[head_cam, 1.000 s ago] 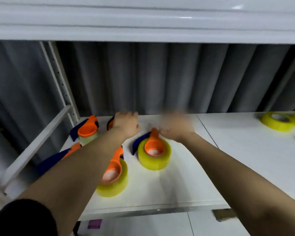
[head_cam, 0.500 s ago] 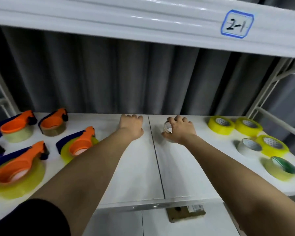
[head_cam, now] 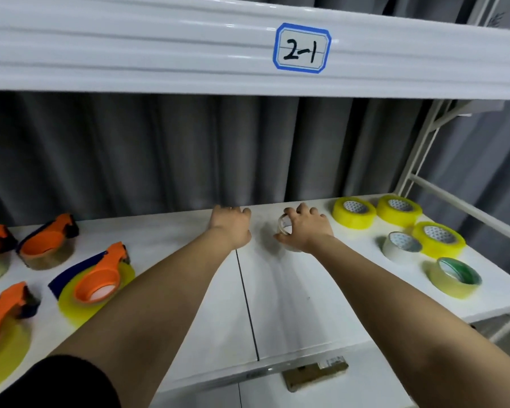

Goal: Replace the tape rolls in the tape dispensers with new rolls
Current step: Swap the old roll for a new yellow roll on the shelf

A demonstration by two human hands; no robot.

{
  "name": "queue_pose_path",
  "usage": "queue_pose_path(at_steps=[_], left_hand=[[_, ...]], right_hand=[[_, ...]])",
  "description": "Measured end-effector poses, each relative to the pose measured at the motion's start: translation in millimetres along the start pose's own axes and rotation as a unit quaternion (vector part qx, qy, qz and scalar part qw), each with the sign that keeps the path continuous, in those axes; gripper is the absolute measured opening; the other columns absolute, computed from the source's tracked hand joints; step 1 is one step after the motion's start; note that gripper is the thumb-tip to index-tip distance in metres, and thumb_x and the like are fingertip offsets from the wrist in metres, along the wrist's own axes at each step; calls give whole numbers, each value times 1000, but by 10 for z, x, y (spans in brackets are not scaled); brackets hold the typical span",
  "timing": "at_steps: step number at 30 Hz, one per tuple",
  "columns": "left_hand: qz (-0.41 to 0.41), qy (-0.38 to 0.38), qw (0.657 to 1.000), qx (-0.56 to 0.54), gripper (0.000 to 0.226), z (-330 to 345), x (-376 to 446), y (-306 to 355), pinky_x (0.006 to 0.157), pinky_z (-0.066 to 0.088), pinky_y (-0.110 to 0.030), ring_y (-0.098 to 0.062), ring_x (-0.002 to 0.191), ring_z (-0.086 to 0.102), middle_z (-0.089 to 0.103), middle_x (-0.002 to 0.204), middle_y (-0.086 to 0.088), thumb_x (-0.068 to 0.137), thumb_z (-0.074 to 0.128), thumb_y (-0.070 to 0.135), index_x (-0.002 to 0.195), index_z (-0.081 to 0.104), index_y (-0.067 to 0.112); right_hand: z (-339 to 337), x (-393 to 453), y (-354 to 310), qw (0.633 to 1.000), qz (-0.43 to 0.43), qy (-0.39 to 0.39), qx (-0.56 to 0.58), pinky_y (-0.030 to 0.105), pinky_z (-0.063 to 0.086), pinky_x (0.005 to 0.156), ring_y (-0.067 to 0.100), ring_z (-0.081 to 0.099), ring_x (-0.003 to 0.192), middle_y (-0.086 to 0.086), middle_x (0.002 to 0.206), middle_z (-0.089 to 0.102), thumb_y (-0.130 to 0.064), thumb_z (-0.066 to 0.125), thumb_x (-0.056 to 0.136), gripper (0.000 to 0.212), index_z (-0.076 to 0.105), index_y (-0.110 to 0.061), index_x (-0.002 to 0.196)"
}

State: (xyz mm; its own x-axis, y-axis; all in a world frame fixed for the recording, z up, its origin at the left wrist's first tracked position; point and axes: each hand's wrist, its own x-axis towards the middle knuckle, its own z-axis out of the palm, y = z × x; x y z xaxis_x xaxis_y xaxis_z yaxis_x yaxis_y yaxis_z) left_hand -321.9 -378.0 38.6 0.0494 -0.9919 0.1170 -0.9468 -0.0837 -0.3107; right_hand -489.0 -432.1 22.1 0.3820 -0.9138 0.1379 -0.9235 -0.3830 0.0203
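Note:
Several orange tape dispensers [head_cam: 99,278] loaded with yellowish or clear rolls lie at the left of the white shelf [head_cam: 277,304]. At the right lie new rolls: yellow ones [head_cam: 354,213], a grey one [head_cam: 401,245] and a green-cored one [head_cam: 455,276]. My right hand [head_cam: 306,229] grips a thin, nearly used-up clear roll [head_cam: 283,225] near the back middle of the shelf. My left hand [head_cam: 231,226] rests with relaxed fingers on the shelf beside it and holds nothing.
A white upper shelf beam with a label "2-1" [head_cam: 302,48] hangs overhead. A grey curtain [head_cam: 159,151] closes the back. A white rack post [head_cam: 418,154] and a rail stand at the right. A seam [head_cam: 248,304] splits the shelf board.
The view swung right from the dispensers to the shelf's middle and right. My right hand carried the thin clear roll there; both hands have hardly moved in the last half second.

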Motion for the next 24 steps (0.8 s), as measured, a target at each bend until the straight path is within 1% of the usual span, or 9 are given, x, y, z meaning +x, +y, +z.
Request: queue_pose_path(at_steps=[6,11,13,16,19,24], left_hand=[[25,1,1000,9,41,-75,138,288,91,34,-34,-28,115,52,53,128,-12,93,43,31,129,42,11],[24,-6,1000,9,40,-149,347,657,90,35,-35,-28,112,53,54,125,-12,92,42,28,128,43,11],[17,-11,1000,6,40,-179,461,872,89,35,-34,-27,113,53,54,126,-11,93,42,29,129,43,12],[2,-12,1000,3,39,-253,635,1247,84,34,-33,-27,112,53,54,126,-10,93,43,29,129,43,12],[-24,-11,1000,-15,39,-328,825,1692,88,34,-33,-27,111,54,54,125,-10,93,44,29,128,45,13],[-48,-29,998,-33,40,-450,1069,2360,89,33,-35,-27,110,54,53,126,-10,94,42,31,130,42,13]], right_hand=[[-19,4,368,1000,23,8,6,39,39,94,32,44,121,9,133,44,-63,49,83,68,39,-24,137],[-2,82,860,1000,29,2,9,40,40,95,33,43,123,9,137,42,-65,48,83,71,37,-24,140],[3,125,1099,1000,21,-1,12,40,40,97,33,41,125,9,139,41,-64,48,83,72,36,-24,141],[29,182,1488,1000,3,-4,14,41,38,100,34,41,126,10,139,41,-61,48,84,69,37,-23,141],[80,253,1922,1000,-14,-11,8,40,34,104,33,39,129,11,142,40,-62,49,83,70,37,-23,140],[131,354,2528,998,-48,-39,1,41,35,103,33,37,130,11,144,37,-63,49,83,74,34,-22,142]])
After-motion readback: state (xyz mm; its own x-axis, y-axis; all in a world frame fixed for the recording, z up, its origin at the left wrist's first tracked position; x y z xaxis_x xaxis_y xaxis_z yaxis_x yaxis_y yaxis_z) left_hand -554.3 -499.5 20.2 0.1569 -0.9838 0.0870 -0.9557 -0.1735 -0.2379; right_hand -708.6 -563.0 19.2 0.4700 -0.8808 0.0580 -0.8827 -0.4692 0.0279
